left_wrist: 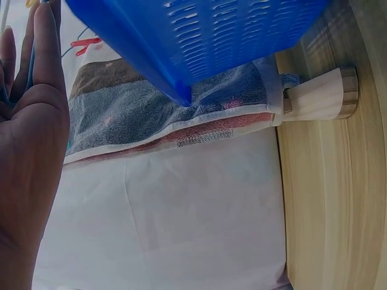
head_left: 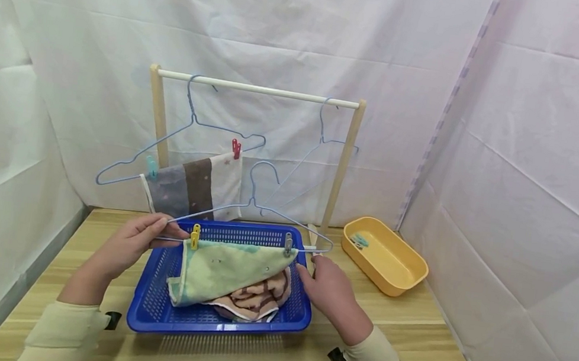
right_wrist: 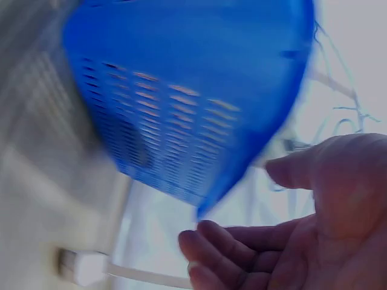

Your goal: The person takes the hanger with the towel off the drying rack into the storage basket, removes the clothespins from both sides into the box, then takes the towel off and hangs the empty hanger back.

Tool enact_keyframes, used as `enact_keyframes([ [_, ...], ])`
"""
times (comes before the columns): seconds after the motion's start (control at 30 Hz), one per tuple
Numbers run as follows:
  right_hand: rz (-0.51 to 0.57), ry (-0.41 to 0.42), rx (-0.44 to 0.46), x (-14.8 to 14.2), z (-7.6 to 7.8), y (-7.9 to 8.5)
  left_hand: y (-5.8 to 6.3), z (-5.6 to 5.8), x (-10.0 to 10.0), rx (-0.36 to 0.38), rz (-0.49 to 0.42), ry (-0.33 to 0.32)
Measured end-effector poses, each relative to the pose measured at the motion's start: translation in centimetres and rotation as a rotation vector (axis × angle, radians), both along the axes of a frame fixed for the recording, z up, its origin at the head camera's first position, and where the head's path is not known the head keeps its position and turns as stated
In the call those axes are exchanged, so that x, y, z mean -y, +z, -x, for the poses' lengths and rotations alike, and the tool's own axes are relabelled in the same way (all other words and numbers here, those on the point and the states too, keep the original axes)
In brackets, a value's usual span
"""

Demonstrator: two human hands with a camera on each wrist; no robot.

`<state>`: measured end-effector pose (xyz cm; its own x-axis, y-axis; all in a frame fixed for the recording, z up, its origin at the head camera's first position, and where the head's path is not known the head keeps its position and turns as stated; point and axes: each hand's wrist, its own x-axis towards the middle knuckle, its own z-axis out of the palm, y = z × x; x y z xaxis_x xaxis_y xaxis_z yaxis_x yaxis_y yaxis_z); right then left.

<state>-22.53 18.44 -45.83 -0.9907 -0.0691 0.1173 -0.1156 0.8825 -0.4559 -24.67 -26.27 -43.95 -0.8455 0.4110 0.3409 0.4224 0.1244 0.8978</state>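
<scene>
My left hand grips the left end of a blue wire clothes hanger above the basket. A pale green towel hangs from its lower bar under a yellow clothespin on the left and a grey clothespin on the right. Beside the hanger's right end is my right hand. In the right wrist view its fingers are loosely bent and hold nothing. Below lies a blue basket with a brown patterned towel in it.
Behind the basket stands a rack with a white rail. On it hang a hanger with a grey, brown and white towel and a bare hanger. A yellow tray with several clothespins sits at the right.
</scene>
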Motion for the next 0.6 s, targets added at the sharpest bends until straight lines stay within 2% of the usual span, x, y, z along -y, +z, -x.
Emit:
enact_keyframes([
  [0.07,-0.041,0.009,-0.016,0.0,-0.6,0.8,0.0,0.0,0.0,-0.004,0.002,0.002],
  [0.17,-0.036,0.021,-0.061,0.2,-1.3,1.8,0.0,0.1,0.0,-0.006,0.001,0.003],
  [0.3,-0.006,0.072,-0.207,0.7,-1.8,2.7,-0.1,0.1,0.0,-0.01,0.005,0.001],
  [0.47,0.015,0.199,-0.45,1.4,-1.2,3.0,-0.1,0.0,-0.1,-0.005,0.008,0.002],
  [0.6,0.0,0.293,-0.531,2.1,0.0,2.5,-0.2,0.1,-0.1,-0.001,0.006,0.007],
])
